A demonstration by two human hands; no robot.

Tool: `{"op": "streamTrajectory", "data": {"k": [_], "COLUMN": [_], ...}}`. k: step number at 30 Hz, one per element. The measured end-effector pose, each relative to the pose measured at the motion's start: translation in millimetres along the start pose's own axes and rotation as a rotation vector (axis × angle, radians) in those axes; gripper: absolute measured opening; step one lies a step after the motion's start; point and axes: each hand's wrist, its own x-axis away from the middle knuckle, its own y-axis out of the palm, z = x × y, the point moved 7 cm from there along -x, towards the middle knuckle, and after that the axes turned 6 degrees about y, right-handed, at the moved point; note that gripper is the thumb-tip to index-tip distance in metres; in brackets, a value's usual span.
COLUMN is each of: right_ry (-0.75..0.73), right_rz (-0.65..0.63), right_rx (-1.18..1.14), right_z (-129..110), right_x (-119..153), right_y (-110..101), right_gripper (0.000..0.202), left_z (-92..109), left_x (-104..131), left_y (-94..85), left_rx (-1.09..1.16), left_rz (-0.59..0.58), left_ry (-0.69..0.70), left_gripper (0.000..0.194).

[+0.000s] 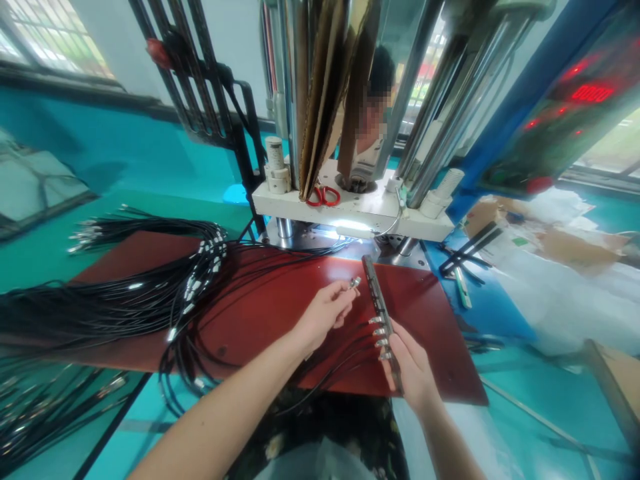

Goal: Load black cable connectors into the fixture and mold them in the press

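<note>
My left hand [327, 310] pinches a small silvery cable connector [355, 283] over the red-brown board. My right hand [413, 363] is wrapped round the near end of a long dark metal bar [375, 293], tilted with its far end toward the press. Several silvery connectors [381, 331] on black cables sit in a row along the bar's left side, near my right fingers. From them black cables [345, 357] run down and left across the board [280, 313]. A gap separates my left hand from the bar.
A press with a white plate [305, 203] stands at the back, red-handled scissors [324, 195] on it. Bundles of black cables [150, 287] cover the board's left. A control panel [560, 113] with red digits hangs at right, above plastic bags [560, 280]. A green-handled cutter [463, 288] lies right.
</note>
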Motion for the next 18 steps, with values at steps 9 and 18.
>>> {"op": "streamTrajectory", "data": {"k": [9, 18], "right_ry": [0.000, 0.009], "right_rz": [0.003, -0.034], "right_rx": [0.050, 0.107], "right_z": [1, 4], "right_x": [2, -2], "right_y": [0, 0], "right_gripper": [0.058, 0.062], "left_z": [-22, -14], "left_x": [6, 4], "left_y": [6.4, 9.4], "left_rx": [-0.177, -0.167], "left_rz": [-0.130, -0.084], "left_ry": [-0.247, -0.208], "left_gripper": [0.014, 0.025]}}
